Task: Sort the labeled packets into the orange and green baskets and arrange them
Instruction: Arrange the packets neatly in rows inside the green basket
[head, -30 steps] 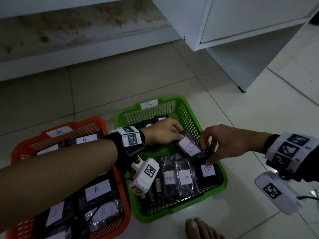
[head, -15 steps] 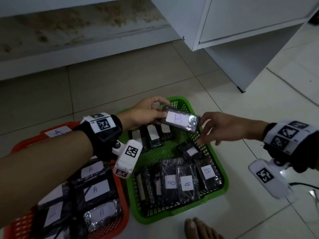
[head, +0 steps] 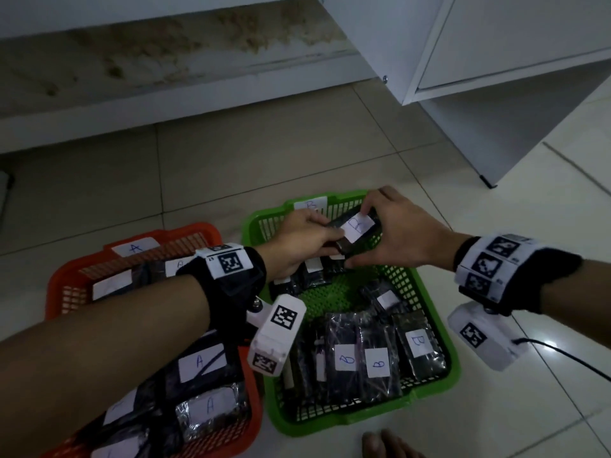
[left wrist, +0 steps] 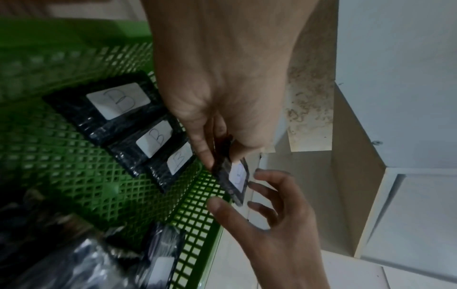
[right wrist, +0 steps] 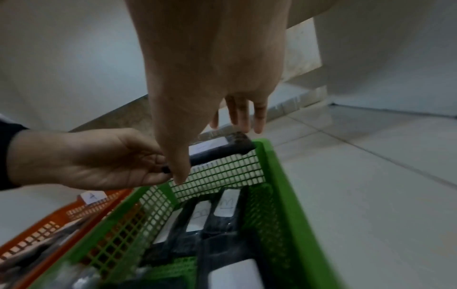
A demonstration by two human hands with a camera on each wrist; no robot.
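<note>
A dark packet (head: 358, 226) with a white B label hangs tilted over the far rim of the green basket (head: 454, 358). My left hand (head: 330, 233) pinches its left end between thumb and fingers; the left wrist view shows this pinch on the packet (left wrist: 237, 176). My right hand (head: 370, 236) straddles its right end, thumb below and straight fingers (right wrist: 247, 121) reaching past the packet (right wrist: 217, 146). Several B packets (head: 377, 361) lie in the green basket, three of them (left wrist: 118, 101) in a row along its far wall. The orange basket (head: 53, 292) to the left holds A packets (head: 201, 361).
A white cabinet (head: 496, 61) stands at the back right on the tiled floor. A stained white ledge (head: 165, 94) runs along the back. A bare foot (head: 386, 444) shows at the bottom edge. A black cable (head: 562, 355) trails from my right wrist.
My left hand lifted the B packet from the green basket's right side and carried it to the far rim. My right hand let go, then closed in around its right end.
</note>
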